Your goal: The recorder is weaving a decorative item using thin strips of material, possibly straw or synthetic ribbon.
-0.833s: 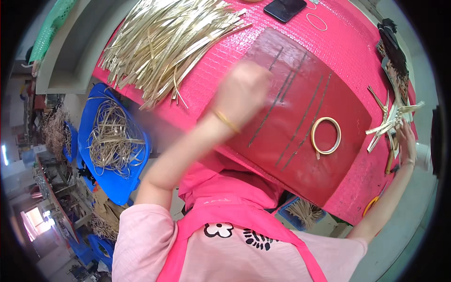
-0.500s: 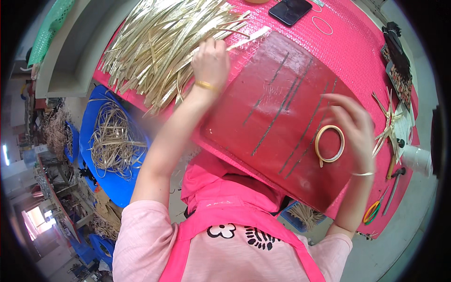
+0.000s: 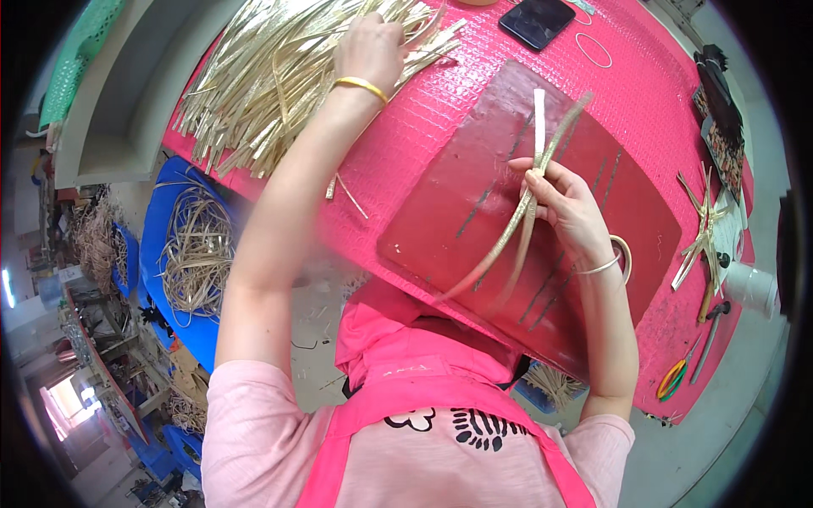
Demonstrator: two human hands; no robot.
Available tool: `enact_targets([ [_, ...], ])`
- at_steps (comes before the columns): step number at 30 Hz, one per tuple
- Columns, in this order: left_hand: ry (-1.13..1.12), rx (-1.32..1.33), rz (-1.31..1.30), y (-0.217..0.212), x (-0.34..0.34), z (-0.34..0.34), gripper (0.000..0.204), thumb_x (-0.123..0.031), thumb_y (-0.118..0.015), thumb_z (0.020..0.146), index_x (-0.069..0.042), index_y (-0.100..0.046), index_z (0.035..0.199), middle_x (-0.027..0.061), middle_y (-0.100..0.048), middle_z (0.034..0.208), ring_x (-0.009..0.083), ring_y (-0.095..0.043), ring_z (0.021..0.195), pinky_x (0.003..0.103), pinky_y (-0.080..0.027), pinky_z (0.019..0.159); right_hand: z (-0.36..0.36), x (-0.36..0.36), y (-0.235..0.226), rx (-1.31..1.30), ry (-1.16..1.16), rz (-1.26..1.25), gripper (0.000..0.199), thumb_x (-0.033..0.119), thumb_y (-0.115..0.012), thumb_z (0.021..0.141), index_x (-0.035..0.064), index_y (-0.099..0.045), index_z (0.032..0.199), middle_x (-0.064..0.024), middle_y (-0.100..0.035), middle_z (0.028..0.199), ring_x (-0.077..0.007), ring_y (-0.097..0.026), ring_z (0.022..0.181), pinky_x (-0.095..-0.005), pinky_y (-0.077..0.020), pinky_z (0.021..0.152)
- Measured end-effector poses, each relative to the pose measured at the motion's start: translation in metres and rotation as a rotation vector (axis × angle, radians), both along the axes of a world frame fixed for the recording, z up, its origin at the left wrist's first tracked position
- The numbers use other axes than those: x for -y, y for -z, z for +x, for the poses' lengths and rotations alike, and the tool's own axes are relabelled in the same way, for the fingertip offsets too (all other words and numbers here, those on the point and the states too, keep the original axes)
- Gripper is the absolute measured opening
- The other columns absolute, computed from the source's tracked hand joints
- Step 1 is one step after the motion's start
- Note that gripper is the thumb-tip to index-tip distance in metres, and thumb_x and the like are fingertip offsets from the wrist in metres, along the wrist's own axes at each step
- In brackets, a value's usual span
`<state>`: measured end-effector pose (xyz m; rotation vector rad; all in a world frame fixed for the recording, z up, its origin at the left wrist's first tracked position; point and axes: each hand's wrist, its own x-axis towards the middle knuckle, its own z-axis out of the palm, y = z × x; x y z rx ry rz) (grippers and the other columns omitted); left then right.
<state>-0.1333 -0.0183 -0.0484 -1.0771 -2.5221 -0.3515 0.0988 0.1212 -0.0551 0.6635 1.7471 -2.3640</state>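
Straw strips [image 3: 529,199], 2 of them, pinched in the right hand [image 3: 569,207]; left hand [image 3: 370,51] grasps the strip pile [image 3: 271,76].

Left hand's [image 3: 370,49] fingertips buried in the straw strip pile [image 3: 279,68], pile cut off at top edge; ring [image 3: 624,258] half hidden behind right wrist.
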Motion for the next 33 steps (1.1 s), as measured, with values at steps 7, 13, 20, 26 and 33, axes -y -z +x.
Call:
enact_targets([
  [7,0.334,1.408,0.539,-0.121,0.01,0.082,0.008,-0.004,-0.053,0.078,0.004,-0.052,0.08,0.0057,-0.054,0.055,0.0102,-0.051,0.043,0.019,-0.041,0.038,0.018,-0.003,0.001,0.022,0.102,-0.235,0.026,0.016,-0.051,0.081,0.0007,-0.052,0.103,-0.0005,-0.052,0.071,-0.0076,-0.052,0.062,-0.0191,-0.044,0.059],
  [13,0.464,1.712,0.487,-0.102,0.01,0.112,0.024,-0.014,-0.058,0.072,0.0,-0.055,0.091,0.0042,-0.059,0.08,0.0081,-0.056,0.069,0.019,-0.045,0.059,0.03,0.005,-0.011,-0.074,0.093,-0.141,0.022,0.013,-0.054,0.078,-0.0006,-0.055,0.096,-0.002,-0.056,0.075,-0.0093,-0.055,0.071,-0.0203,-0.0442,0.064],
  [20,0.323,1.862,0.349,-0.053,0.01,0.138,0.02,-0.018,-0.059,0.074,-0.004,-0.053,0.088,0.0002,-0.058,0.078,0.005,-0.054,0.067,0.017,-0.043,0.053,0.04,0.009,-0.015,-0.107,0.167,-0.034,0.015,0.011,-0.059,0.075,0.0011,-0.059,0.086,0.0007,-0.056,0.07,-0.0042,-0.048,0.06,-0.0174,-0.0382,0.054],
  [26,0.425,1.658,0.471,-0.038,0.001,0.155,0.019,-0.013,-0.06,0.074,-0.002,-0.053,0.087,0.0015,-0.058,0.08,0.0073,-0.054,0.073,0.019,-0.044,0.064,0.038,0.02,-0.024,-0.181,0.281,0.114,0.013,0.009,-0.059,0.075,0.0007,-0.059,0.084,0.0015,-0.054,0.068,-0.0032,-0.047,0.059,-0.0162,-0.037,0.053],
  [33,0.379,1.682,0.625,-0.051,0.007,0.151,0.023,-0.01,-0.061,0.072,0.0,-0.057,0.091,0.0039,-0.059,0.08,0.0085,-0.055,0.073,0.022,-0.043,0.069,0.036,0.022,-0.038,-0.311,0.333,0.207,0.014,0.005,-0.056,0.077,-0.0028,-0.057,0.088,-0.003,-0.058,0.077,-0.0053,-0.052,0.069,-0.0178,-0.0413,0.061],
])
